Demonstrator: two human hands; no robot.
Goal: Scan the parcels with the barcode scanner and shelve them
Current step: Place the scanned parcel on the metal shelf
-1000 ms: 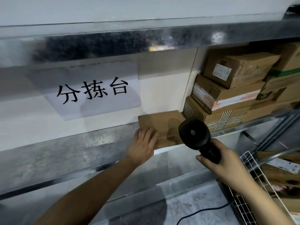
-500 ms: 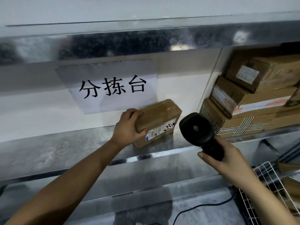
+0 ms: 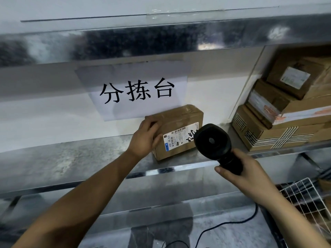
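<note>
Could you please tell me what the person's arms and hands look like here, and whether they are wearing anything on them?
Both forearms are bare as far as the view shows: no sleeves, gloves, watch or wristband. The left hand and the right hand show no rings or markings that I can make out.

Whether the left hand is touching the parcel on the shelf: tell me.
Touching. The head view shows the left hand gripping the parcel at its left end.
</note>
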